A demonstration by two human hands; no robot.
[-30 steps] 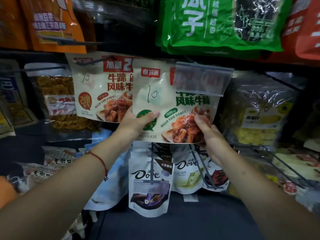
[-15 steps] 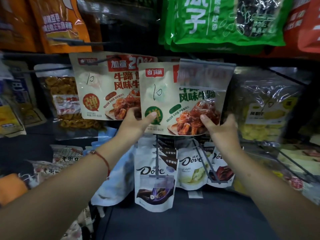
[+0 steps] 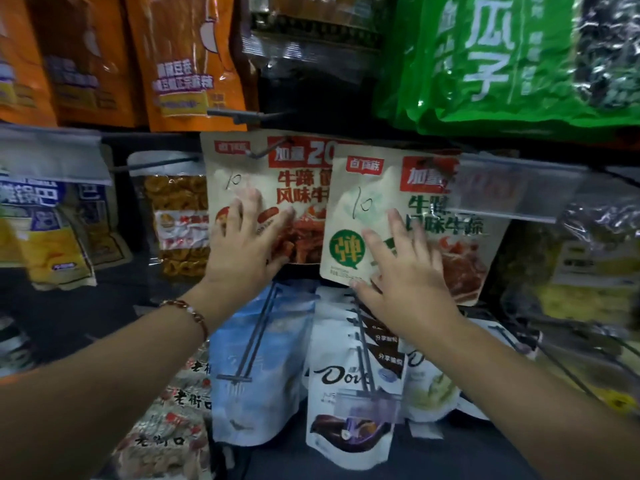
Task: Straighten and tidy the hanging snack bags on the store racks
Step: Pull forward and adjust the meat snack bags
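So the rack is packed. Biggest stuff first: the green melon-seed bags hang at the top right corner, looks like a stack of several but the exact count is hard to tell. Along the top left there are three orange snack bags visible.

The middle row is where the action is: two beige beef-tendon bags, both with "10" scribbled on them. The left beef-tendon bag hangs off a peg hook, and the person's left hand lies flat against its lower half, fingers spread wide and straight, gripping nothing. The right beef-tendon bag overlaps the left one's right edge, and the right hand presses on its lower middle the same way, fingers splayed and open, with the thumb at the bag's bottom edge. A clear price-tag holder covers that bag's top right corner.

The bottom row has a pale blue bag and at least three Dove chocolate pouches on hooks just under the right hand.

There's one beaded bracelet on the left wrist.
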